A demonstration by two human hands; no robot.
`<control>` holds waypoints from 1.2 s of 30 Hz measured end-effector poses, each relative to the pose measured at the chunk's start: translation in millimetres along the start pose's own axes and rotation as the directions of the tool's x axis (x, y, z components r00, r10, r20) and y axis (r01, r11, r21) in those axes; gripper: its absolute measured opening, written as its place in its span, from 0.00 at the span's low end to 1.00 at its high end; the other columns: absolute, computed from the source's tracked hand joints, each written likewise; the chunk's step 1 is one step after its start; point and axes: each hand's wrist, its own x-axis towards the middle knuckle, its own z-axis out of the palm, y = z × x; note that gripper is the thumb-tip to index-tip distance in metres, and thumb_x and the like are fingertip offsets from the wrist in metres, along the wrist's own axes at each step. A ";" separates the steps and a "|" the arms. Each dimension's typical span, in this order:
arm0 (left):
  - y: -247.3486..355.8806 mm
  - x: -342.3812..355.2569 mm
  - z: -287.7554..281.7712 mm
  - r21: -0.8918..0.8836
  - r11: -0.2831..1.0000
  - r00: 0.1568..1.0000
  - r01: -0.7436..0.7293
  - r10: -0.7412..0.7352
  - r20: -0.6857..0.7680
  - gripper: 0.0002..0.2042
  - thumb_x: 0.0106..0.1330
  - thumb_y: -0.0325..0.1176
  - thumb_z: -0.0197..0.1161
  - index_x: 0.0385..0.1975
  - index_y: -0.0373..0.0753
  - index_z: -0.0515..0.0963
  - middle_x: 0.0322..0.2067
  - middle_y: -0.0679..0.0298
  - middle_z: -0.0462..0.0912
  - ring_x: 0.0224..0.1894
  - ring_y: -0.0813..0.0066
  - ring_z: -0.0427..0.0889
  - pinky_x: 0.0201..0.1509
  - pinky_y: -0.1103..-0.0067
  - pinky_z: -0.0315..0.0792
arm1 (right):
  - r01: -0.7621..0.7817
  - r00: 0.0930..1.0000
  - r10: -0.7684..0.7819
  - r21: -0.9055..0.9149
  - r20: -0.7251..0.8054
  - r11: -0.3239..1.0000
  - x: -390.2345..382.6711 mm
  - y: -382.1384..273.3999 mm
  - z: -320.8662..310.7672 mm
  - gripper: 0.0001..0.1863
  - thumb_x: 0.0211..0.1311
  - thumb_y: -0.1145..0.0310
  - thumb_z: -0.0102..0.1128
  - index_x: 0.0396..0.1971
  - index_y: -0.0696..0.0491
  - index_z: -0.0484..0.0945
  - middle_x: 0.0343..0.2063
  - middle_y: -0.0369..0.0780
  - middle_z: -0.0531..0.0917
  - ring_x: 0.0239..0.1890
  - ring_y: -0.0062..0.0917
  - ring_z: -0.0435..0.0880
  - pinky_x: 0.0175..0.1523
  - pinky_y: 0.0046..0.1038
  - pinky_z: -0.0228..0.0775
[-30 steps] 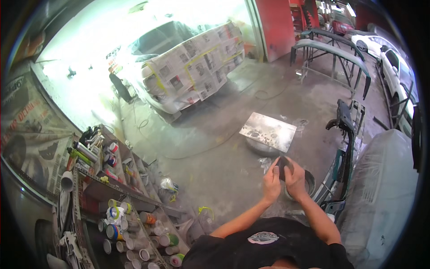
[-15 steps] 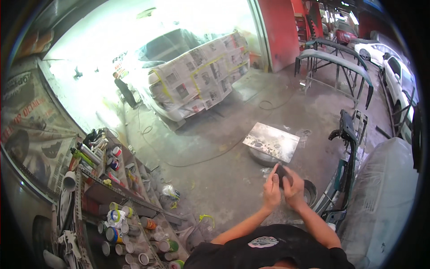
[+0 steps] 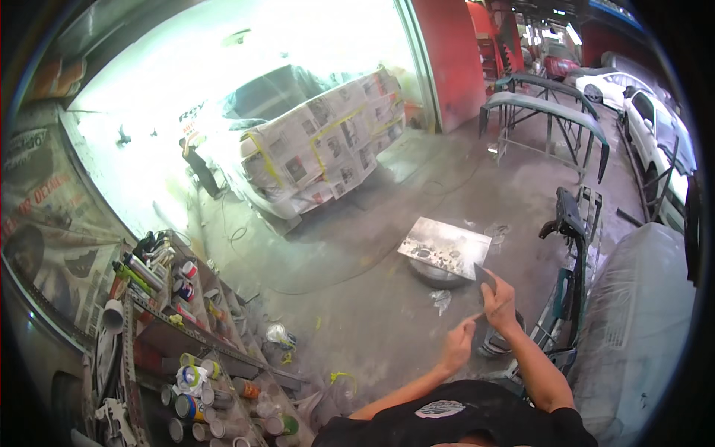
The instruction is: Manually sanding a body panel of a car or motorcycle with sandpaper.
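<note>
My right hand grips a thin, dark, flat piece whose kind I cannot make out. It points up toward the near right corner of a paint-spotted pale board. Lower and to the left, my left hand is closed, thumb and forefinger pinched together toward my right wrist. Whether anything small sits in that pinch is not visible. The board lies flat on a round grey base. Partly behind my right forearm is a dark bucket.
A rack of paint cans and bottles stands at left. Beyond are a vehicle masked with newspaper, a person and a hose. Bumpers on stands, a car part frame and a plastic-covered panel line the right.
My hands have come apart. The right has moved up and right with the dark piece; the left has let go of it and dropped lower. The view has shifted slightly.
</note>
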 end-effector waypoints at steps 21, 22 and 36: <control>-7.7 2.5 -17.4 -0.179 0.984 0.990 0.008 -0.033 -0.135 0.23 0.85 0.41 0.46 0.71 0.34 0.71 0.50 0.60 0.84 0.49 0.80 0.77 0.56 0.80 0.71 | -0.127 0.992 0.126 0.013 0.024 0.992 -30.7 -33.7 3.0 0.20 0.66 0.74 0.58 0.57 0.59 0.80 0.43 0.54 0.86 0.43 0.46 0.87 0.49 0.38 0.77; 11.2 11.8 -23.5 -0.180 0.981 0.987 -0.072 0.045 -0.151 0.23 0.85 0.41 0.46 0.71 0.34 0.70 0.51 0.59 0.83 0.49 0.79 0.76 0.57 0.79 0.71 | -0.008 0.999 0.007 0.020 0.050 1.000 -49.0 -29.5 11.8 0.20 0.66 0.74 0.58 0.57 0.59 0.80 0.44 0.54 0.86 0.44 0.46 0.87 0.50 0.37 0.77; 24.0 9.4 -17.8 -0.203 0.963 0.968 -0.176 0.131 -0.215 0.23 0.85 0.40 0.45 0.71 0.30 0.69 0.61 0.57 0.80 0.59 0.74 0.78 0.65 0.76 0.69 | 0.204 0.973 -0.210 -0.061 -0.100 0.977 -11.9 -51.4 0.3 0.19 0.66 0.75 0.57 0.56 0.60 0.81 0.41 0.53 0.85 0.39 0.42 0.86 0.47 0.36 0.76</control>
